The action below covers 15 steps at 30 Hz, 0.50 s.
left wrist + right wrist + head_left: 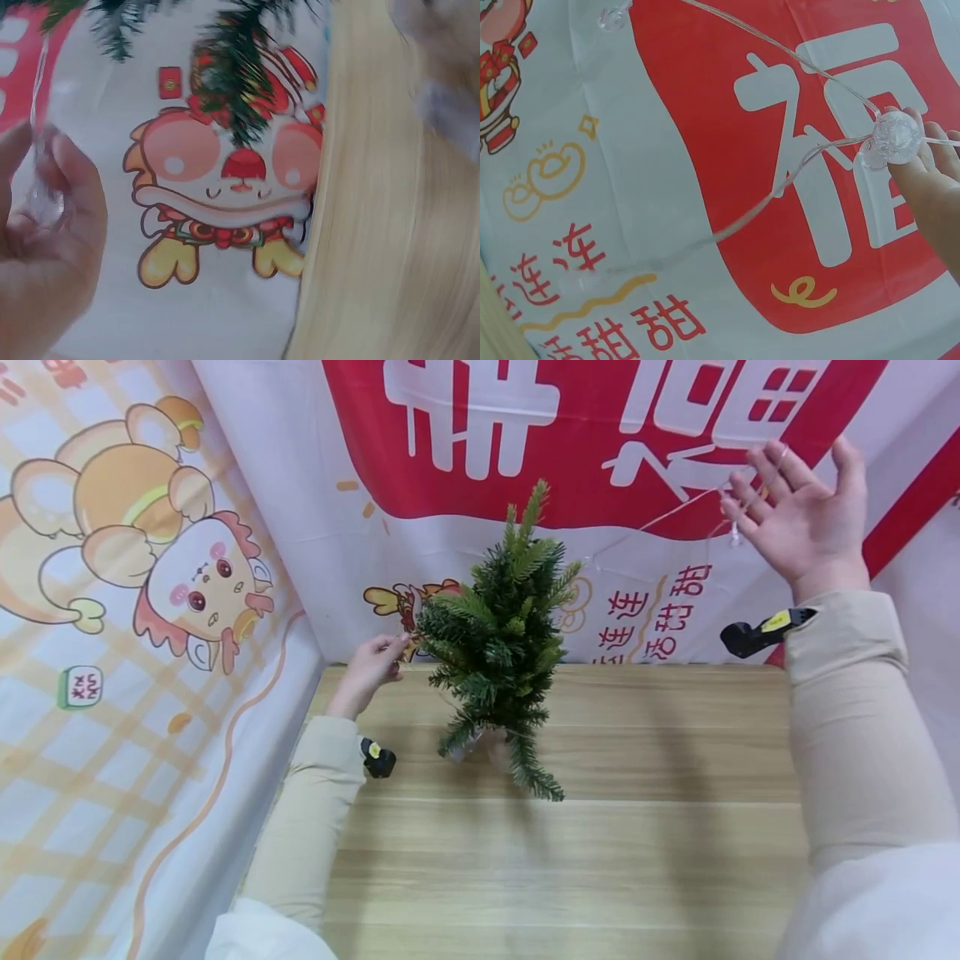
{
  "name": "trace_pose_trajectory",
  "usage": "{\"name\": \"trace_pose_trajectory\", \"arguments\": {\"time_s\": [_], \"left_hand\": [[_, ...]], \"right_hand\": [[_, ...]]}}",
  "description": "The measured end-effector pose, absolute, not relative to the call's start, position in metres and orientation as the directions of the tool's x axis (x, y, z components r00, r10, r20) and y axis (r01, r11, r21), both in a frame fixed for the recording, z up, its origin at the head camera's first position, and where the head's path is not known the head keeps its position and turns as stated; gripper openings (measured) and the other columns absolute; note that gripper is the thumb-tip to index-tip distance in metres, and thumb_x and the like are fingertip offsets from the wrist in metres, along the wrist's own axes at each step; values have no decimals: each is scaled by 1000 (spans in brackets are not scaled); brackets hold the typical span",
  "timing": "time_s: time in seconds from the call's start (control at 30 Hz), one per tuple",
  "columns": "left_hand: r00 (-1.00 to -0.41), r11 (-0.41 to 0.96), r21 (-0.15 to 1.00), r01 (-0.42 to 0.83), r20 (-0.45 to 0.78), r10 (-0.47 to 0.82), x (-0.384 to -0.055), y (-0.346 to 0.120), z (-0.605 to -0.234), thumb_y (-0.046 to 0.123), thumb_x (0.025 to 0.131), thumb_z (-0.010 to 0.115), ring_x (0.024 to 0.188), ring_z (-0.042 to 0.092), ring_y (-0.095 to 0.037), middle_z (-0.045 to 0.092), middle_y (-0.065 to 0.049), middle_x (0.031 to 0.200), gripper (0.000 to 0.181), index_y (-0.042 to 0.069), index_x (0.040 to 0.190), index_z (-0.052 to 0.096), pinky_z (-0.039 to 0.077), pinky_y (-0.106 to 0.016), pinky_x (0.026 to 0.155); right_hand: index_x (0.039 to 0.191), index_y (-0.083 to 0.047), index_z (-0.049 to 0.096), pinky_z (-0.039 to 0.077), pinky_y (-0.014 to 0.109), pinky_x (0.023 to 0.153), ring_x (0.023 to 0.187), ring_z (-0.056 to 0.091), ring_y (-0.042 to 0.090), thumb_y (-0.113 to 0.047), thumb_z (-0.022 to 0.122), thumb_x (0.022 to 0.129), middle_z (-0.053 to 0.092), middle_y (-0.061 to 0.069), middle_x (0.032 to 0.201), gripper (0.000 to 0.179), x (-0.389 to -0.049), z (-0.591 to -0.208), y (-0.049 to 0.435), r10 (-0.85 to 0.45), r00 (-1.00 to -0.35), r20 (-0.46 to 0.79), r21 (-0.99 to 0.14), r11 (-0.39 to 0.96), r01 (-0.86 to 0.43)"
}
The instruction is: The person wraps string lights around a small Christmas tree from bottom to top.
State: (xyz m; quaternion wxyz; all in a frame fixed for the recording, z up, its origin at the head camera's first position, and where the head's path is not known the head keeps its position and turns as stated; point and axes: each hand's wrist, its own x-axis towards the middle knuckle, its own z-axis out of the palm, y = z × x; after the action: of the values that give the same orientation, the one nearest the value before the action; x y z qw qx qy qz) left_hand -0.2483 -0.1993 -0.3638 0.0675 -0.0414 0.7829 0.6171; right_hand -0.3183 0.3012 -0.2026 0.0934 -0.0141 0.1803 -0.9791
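A small artificial Christmas tree (498, 635) stands on the wooden table. At its left side my left hand (369, 672) pinches a thin string-light strand, and in the left wrist view a clear bulb (49, 206) lies against the curled fingers. My right hand (813, 518) is raised high on the right, palm showing, fingers apart and slightly bent. Across its fingers runs the string light (678, 508), stretching back toward the tree. A clear round bulb (898, 137) rests by the fingers in the right wrist view. Where the strand passes behind the branches is hidden.
The wooden table (637, 852) runs up to a printed cloth backdrop (450, 485) behind the tree. A cartoon-printed cloth (172, 710) borders the left side. The tree's base (495, 747) is pale and mostly covered by lower branches.
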Motion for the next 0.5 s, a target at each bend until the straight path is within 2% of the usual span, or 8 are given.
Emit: {"name": "trace_pose_trajectory", "arguments": {"time_s": [0.1,0.17,0.3,0.4,0.5], "left_hand": [[-978,62,978,-197,-200,53,-247,-203,-364,17,101,44,78,47,-1,46,3,104,46,-7,140,36,49,-10,75],[-973,-25,975,-220,-218,72,-247,-206,-364,6,100,42,84,50,-2,45,4,111,45,-8,141,33,48,-9,80],[-971,-83,969,-232,-226,84,-246,-210,-364,-3,97,43,91,56,-3,46,-1,123,47,-7,142,32,50,-9,87],[-975,-70,975,-211,-205,87,-245,-211,-364,-2,96,46,90,61,-2,52,-4,119,50,-8,143,30,51,-10,88],[-981,-60,981,-183,-178,75,-245,-210,-364,2,97,49,87,64,-1,60,0,105,51,-8,143,30,54,-13,86]], "right_hand": [[126,-10,58,33,39,116,131,43,20,-32,59,90,56,-1,136,43,-317,-205,304,-193,-981,-16,-396,-900,183],[127,-11,58,33,38,117,131,43,20,-31,59,90,56,-1,135,41,-316,-207,306,-196,-980,-28,-430,-883,189],[127,-14,58,28,33,119,131,43,18,-29,59,91,57,0,133,40,-312,-211,310,-193,-980,-40,-489,-852,187],[128,-13,57,26,29,120,129,44,17,-28,60,91,57,1,133,40,-308,-213,315,-191,-981,-34,-502,-846,182],[127,-12,58,30,27,115,124,48,16,-27,61,90,58,1,131,40,-304,-214,322,-190,-981,-32,-506,-843,180]]}}
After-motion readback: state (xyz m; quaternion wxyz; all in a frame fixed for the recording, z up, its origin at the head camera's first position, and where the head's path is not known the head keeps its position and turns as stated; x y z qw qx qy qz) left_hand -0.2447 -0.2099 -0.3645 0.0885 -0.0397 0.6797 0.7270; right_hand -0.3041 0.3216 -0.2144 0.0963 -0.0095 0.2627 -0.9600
